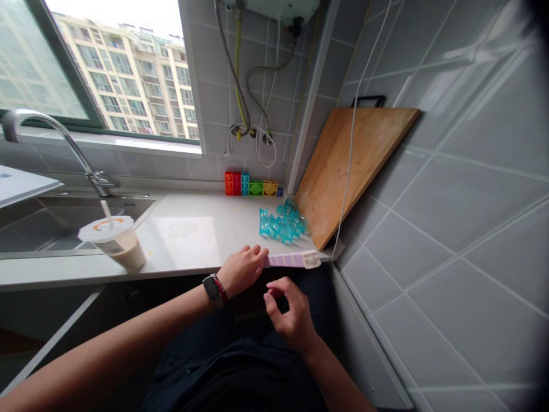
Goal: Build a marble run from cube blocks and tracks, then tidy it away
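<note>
My left hand, with a dark watch and red band on its wrist, is at the counter's front edge. Its fingers close on the near end of a lilac strip with pale crossbars and a whitish, clear-looking end piece; what exactly the strip is, I cannot tell. Lower and to the right, my right hand hangs in front of the counter, thumb and index finger curved apart with nothing between them. Beyond the strip lie several translucent teal plastic pieces, clustered on the white counter.
Colored blocks line the back wall. A wooden cutting board leans at the right, a white cord hanging before it. A lidded drink cup with a straw stands by the sink and faucet.
</note>
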### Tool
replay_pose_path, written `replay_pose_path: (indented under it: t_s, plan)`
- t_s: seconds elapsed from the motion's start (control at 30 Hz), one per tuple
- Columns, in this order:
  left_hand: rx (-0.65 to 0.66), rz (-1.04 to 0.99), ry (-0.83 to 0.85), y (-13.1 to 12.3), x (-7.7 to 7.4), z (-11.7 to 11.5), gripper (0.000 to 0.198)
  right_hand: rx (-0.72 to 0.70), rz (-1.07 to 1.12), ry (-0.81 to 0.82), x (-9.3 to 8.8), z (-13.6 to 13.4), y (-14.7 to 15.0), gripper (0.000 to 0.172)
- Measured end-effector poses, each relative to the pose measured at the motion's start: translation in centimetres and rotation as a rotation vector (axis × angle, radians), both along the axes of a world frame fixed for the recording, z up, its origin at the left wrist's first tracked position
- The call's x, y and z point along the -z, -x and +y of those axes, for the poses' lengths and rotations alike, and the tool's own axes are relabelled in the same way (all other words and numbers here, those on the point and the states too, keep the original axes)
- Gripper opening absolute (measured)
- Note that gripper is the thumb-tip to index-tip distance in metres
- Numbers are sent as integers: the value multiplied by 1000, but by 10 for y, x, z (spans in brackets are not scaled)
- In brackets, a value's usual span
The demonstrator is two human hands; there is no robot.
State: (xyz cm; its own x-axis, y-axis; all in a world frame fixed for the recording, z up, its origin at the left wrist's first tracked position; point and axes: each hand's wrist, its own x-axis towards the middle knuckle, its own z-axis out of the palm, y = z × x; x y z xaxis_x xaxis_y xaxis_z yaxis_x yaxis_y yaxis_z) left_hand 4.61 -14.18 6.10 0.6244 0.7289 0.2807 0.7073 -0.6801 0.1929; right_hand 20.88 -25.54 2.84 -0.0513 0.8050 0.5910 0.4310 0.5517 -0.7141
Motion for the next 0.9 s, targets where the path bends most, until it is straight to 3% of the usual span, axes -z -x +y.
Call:
replay_pose_path:
  t_s: [0.2,0.33,0.4,0.47,0.57,0.63,0.73,0.8,0.9]
  plan:
    - [100,114,-269,-13,-12,-2,12,95,-61,9,-5,9,-5,6]
    - [193,104,-428,-7,-11,-2,15,166,-24,128,9,27,-16,10]
    - [268,101,-503,-3,-8,-4,18,218,25,145,16,32,-20,22]
    - [360,102,-569,1,-5,-6,19,247,42,92,18,31,-22,28]
    - [520,99,-611,4,4,-6,17,257,19,-56,6,22,-19,23]
    - [634,27,-534,3,12,-4,13,186,-83,-136,-10,14,-13,24]
    - [703,-126,-355,1,27,-6,14,-72,-428,-215,-35,7,3,30]
    - [622,-208,-292,0,38,-15,19,-195,-637,-245,-46,7,16,39]
    - [429,-362,-256,1,55,-43,21,-259,-789,-242,-51,12,34,45]
